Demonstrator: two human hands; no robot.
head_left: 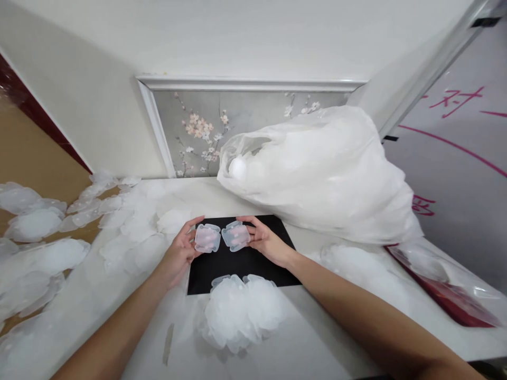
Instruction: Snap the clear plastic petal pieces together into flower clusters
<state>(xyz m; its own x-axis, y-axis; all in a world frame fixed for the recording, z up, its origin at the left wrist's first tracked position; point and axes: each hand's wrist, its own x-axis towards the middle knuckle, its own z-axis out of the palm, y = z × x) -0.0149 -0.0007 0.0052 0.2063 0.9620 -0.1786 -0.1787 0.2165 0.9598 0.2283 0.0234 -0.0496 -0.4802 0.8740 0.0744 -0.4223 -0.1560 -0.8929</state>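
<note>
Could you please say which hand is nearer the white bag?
Right: the right hand is in front of the white bag; the left hand is farther off, leftward.

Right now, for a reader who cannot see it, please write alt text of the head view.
A left hand and a right hand each hold a translucent piece over a black mat on a white table. A pile of similar-looking pieces lies nearer the viewer; a large white bag lies behind the mat, toward the right.
</note>
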